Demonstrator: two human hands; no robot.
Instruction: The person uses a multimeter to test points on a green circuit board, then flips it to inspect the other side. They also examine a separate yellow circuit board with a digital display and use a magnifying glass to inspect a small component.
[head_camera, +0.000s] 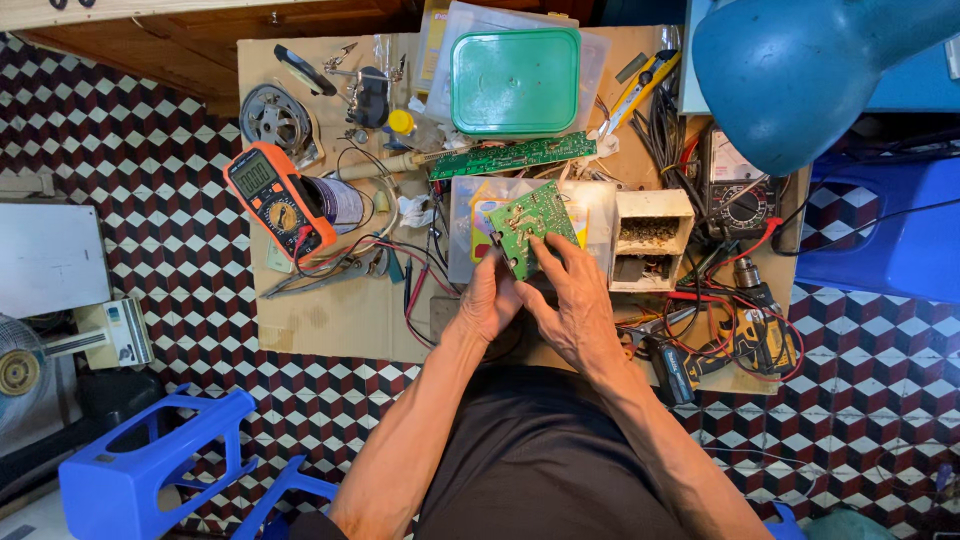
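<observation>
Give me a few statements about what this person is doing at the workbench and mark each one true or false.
1. Both hands hold a small green circuit board. True: the left hand and the right hand grip it from below.
2. The orange multimeter lies to the right of the hands. False: it lies to their left.
3. A green lid sits on a clear container at the far side of the bench. True.
4. A second, long green circuit board is held in the fingers. False: it lies on the bench beyond the hands, untouched.
5. The yellow and black cordless drill is in the right hand. False: it lies on the bench to the right.
</observation>
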